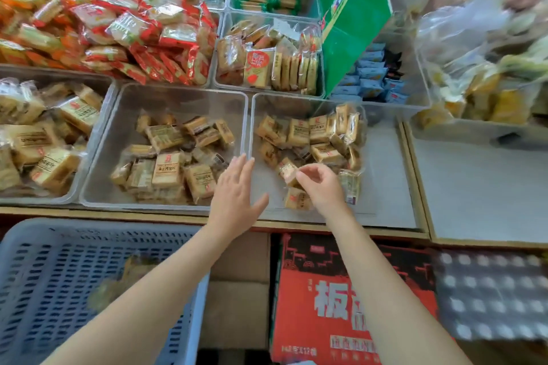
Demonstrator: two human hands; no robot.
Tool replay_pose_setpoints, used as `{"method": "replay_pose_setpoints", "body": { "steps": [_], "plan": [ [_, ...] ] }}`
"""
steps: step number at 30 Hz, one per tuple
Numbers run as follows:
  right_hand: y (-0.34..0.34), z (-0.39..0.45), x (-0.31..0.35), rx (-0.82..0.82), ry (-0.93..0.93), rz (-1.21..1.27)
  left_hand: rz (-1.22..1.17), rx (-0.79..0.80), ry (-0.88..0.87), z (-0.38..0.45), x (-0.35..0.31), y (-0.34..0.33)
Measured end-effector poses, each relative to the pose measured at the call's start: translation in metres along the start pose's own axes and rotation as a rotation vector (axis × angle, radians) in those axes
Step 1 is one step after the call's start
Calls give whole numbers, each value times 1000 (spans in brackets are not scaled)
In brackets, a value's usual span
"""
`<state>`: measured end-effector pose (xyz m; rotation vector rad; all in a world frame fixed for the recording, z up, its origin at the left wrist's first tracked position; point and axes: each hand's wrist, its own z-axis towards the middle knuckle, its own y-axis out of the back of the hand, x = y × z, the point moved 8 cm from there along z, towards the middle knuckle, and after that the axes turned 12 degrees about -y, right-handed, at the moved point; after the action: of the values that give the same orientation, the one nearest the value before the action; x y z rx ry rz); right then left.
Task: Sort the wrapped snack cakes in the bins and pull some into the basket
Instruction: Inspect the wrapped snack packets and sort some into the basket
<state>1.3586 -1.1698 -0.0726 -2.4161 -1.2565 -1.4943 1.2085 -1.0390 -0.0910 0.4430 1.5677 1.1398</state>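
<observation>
Wrapped tan snack cakes (167, 170) lie piled in a clear middle bin (178, 99). More snack cakes (318, 129) sit in the clear right bin (308, 101). My left hand (235, 197) hovers open, fingers straight, over the divider between these two bins. My right hand (320, 185) is inside the right bin, fingers curled, pinching the wrapper of one snack cake (287, 170). A blue-grey slotted basket (50, 281) stands below the shelf at lower left, with a few blurred cakes (130, 271) inside.
A left bin (102, 115) holds larger wrapped cakes. Behind are red-wrapped packs (142, 35), a bin of mixed cakes (267, 65), a green carton (350, 21) and blue packets (370, 77). A red box (341, 305) sits under the shelf edge (296, 225).
</observation>
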Motion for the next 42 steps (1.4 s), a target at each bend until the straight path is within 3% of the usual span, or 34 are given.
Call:
{"method": "replay_pose_setpoints", "body": {
  "steps": [4,8,13,18,27,35,38,42],
  "plan": [
    [1,45,11,80,56,-132,155,41,126,19,6,-25],
    [-27,87,14,213,83,-383,221,73,139,19,6,-34],
    [-36,119,-6,193,44,-726,228,93,143,20,7,-34],
    [-40,132,-13,237,-66,-841,257,113,146,22,7,-36],
    [-47,127,-15,275,-94,-914,280,128,148,24,2,-33],
    [-17,91,17,366,125,-683,284,151,156,24,-1,-32],
    [-16,81,2,449,133,-866,308,155,168,24,3,-32],
    [-25,77,-10,389,198,-1200,324,114,159,16,-3,-32]
  ]
}}
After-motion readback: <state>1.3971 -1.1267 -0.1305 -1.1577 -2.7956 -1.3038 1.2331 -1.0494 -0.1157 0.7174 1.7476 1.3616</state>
